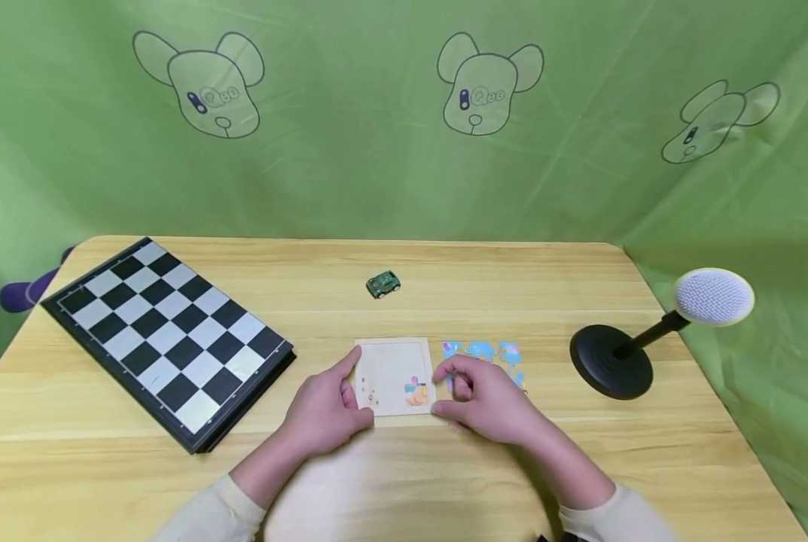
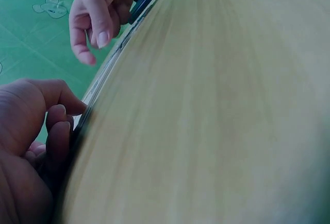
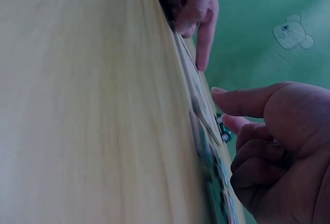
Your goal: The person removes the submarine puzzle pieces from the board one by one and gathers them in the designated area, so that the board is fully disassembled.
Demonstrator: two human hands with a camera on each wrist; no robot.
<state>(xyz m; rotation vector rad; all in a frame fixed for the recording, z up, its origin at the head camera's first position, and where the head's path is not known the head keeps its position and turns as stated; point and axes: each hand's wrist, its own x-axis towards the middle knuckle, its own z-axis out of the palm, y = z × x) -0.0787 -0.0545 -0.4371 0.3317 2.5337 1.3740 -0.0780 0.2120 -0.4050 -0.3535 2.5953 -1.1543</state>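
A pale square jigsaw tray (image 1: 385, 369) lies flat on the table, with a few coloured pieces (image 1: 416, 391) at its lower right. My left hand (image 1: 325, 410) rests at the tray's left side; its index finger lies nearly straight along that edge, and the thumb touches near the lower left corner. By the right edge, my right hand (image 1: 488, 399) has thumb and index finger apart, the other fingers curled in. Nothing shows between them in the right wrist view. Loose blue jigsaw pieces (image 1: 481, 350) lie just beyond the right hand, which partly hides them.
A folded black-and-white chessboard (image 1: 180, 331) lies at the left. A small green toy car (image 1: 383, 284) sits behind the tray. On the right stands a microphone-like object (image 1: 713, 297) with a round black base (image 1: 610, 363). Green cloth (image 1: 356, 188) hangs behind the wooden table (image 1: 275, 278).
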